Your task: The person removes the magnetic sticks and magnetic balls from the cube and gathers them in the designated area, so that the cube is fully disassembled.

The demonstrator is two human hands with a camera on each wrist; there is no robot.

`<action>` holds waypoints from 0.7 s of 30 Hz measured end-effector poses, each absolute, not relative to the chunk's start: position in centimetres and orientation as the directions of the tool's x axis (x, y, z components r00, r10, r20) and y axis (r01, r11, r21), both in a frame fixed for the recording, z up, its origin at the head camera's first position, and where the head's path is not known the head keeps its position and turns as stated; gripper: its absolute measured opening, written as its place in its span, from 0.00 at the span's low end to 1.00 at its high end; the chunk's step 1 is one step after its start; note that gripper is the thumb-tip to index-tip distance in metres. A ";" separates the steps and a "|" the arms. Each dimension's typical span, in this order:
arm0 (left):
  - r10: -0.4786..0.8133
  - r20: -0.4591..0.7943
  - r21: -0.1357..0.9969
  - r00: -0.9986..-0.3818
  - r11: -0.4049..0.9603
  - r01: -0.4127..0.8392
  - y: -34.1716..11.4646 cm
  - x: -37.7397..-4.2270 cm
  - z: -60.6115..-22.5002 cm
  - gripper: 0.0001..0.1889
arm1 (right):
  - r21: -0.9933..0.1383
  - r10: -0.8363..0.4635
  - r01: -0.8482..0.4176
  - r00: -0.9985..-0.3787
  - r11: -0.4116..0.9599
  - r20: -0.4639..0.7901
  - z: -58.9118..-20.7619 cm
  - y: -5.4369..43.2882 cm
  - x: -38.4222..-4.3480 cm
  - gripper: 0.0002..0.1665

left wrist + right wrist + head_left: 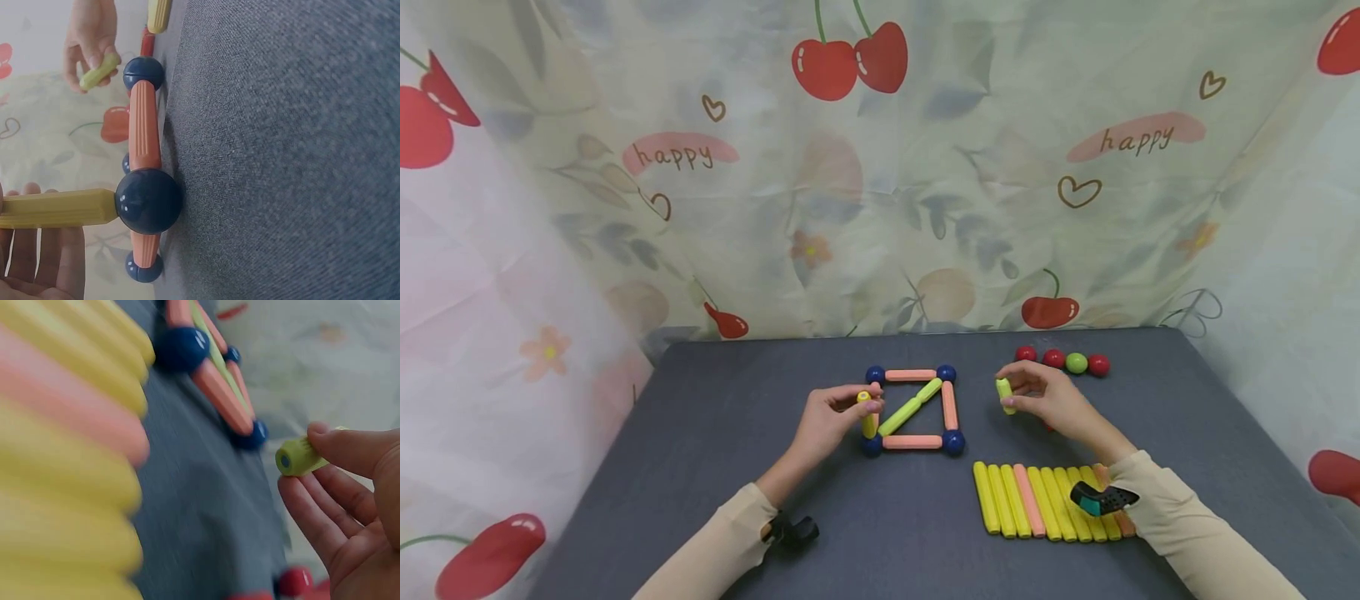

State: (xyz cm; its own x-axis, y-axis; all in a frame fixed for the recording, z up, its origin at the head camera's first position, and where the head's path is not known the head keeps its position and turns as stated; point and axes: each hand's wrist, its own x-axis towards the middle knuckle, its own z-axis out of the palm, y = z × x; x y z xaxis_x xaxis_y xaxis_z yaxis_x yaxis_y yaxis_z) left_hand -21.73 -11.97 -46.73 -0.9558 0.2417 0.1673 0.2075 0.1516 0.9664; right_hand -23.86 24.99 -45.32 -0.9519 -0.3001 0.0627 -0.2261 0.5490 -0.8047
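A square of pink magnetic rods (pixel 912 442) with blue balls (pixel 953 442) at its corners lies on the table, and a yellow-green rod (pixel 904 414) runs diagonally across it. My left hand (pixel 826 423) holds a yellow rod (pixel 59 208) upright; its lower end meets the front-left blue ball (pixel 150 203). To the right of the square, my right hand (pixel 1054 402) pinches a short yellow-green rod (pixel 1004 395) between thumb and fingers, raised over the table. A blue dot shows in that rod's end (pixel 285 461) in the right wrist view.
A row of yellow rods (pixel 1002 500), with a few pink ones among them, lies at the front right under my right forearm. Red balls (pixel 1098 365) and a green ball (pixel 1077 362) line up behind my right hand. Printed cloth (pixel 880 208) hangs beyond the dark table (pixel 722 417).
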 end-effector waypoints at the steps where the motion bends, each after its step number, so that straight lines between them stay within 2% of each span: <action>1: 0.242 0.165 0.967 -0.956 0.151 0.205 -12.0 -21.7 -46.7 0.13 | -0.804 -0.291 -0.217 -0.955 0.553 0.058 -45.3 25.7 -24.0 0.25; 10: 0.242 0.135 0.971 -0.961 0.160 0.176 -11.9 -21.4 -46.0 0.11 | -0.781 -0.213 -0.125 -0.977 0.611 -0.010 -45.9 30.4 -24.7 0.25; 16: 0.248 0.149 0.969 -0.957 0.156 0.192 -11.7 -20.3 -44.3 0.12 | -0.777 -0.202 -0.083 -0.978 0.624 -0.057 -46.1 30.9 -24.9 0.26; 21: 0.251 0.150 0.969 -0.956 0.155 0.193 -11.7 -20.4 -44.3 0.11 | -0.773 -0.206 -0.079 -0.976 0.630 -0.068 -46.1 30.5 -25.1 0.25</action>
State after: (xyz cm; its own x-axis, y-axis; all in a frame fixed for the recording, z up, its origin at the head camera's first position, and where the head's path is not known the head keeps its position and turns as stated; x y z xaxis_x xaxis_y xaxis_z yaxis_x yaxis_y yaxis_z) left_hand -20.36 -11.68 -44.34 -0.9562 0.2513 0.1501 0.1929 0.1553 0.9688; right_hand -25.15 30.49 -46.14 -0.9761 -0.2062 -0.0682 -0.0791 0.6299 -0.7727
